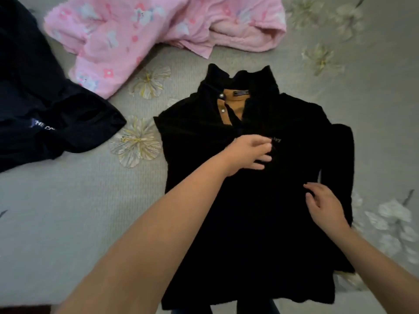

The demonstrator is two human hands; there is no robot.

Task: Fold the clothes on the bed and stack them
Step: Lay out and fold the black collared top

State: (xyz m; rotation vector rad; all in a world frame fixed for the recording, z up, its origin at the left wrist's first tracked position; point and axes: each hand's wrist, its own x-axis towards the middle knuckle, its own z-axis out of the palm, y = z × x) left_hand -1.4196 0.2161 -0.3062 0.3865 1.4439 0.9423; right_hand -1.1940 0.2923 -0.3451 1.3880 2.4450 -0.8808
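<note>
A black fleece pullover (256, 234) with a tan collar lining lies face up in the middle of the bed, collar away from me. One sleeve lies folded along its right side. My left hand (248, 152) rests on the chest of the pullover, fingers spread and lightly bent, beside small white lettering. My right hand (324, 202) lies lower on the right part of the body, fingers relaxed and touching the fabric. Neither hand grips the cloth.
A crumpled pink flowered garment (145, 30) lies at the back. A dark navy garment (38, 105) with white print is heaped at the left. The grey bedspread (68, 211) with pale flower patches covers the bed.
</note>
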